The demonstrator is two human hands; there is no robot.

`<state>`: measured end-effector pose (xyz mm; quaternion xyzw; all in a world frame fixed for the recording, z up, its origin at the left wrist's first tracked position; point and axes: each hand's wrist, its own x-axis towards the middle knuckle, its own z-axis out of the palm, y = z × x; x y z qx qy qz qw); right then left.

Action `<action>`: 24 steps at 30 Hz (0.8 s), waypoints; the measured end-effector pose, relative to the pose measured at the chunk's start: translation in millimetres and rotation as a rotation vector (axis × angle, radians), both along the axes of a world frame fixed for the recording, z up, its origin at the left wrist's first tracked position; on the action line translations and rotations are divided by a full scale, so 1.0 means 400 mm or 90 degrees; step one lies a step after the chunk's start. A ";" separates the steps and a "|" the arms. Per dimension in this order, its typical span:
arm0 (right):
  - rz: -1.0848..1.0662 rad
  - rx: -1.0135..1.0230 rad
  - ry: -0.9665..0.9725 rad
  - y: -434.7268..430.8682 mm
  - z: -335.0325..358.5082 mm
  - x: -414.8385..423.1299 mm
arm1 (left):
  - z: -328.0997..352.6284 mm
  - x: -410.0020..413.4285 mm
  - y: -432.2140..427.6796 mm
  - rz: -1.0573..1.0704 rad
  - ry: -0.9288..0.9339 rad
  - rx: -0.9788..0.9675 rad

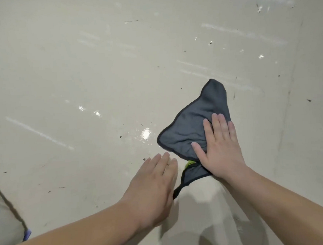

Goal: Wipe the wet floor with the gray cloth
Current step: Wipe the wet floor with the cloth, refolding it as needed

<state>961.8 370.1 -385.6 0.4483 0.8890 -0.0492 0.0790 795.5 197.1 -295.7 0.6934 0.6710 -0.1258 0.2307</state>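
The gray cloth (187, 129) lies crumpled flat on the pale floor, dark-edged, with a green tag (190, 164) showing at its near side. My right hand (220, 149) presses flat on the cloth's right part, fingers spread and pointing away from me. My left hand (153, 189) rests flat on the bare floor just left of the cloth's near corner, holding nothing. Water shines in a small puddle (146, 133) left of the cloth.
Wet glints and streaks (89, 110) dot the floor to the left and at the far right (260, 56), with small dark specks of dirt scattered about. A pale fabric edge (5, 213) shows at the lower left corner.
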 end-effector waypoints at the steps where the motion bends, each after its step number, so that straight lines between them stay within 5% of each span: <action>1: -0.050 0.001 -0.011 0.005 0.002 0.041 | -0.007 -0.012 -0.005 0.010 -0.037 0.036; 6: -0.309 -0.029 -0.055 -0.114 0.021 0.210 | -0.079 -0.059 -0.044 -0.001 -0.143 0.119; 10: -0.378 -0.127 -0.090 -0.278 0.028 0.181 | -0.113 -0.066 -0.063 -0.067 -0.162 0.135; 14: -0.261 -0.203 -0.103 -0.415 0.038 0.068 | -0.112 -0.099 -0.095 -0.095 -0.153 0.159; 18: -0.073 -0.182 -0.103 -0.478 0.029 -0.061 | -0.116 -0.160 -0.146 0.019 -0.194 0.141; 24: 0.094 -0.306 -0.104 -0.258 0.084 -0.211 | -0.112 -0.200 -0.191 0.120 -0.147 0.071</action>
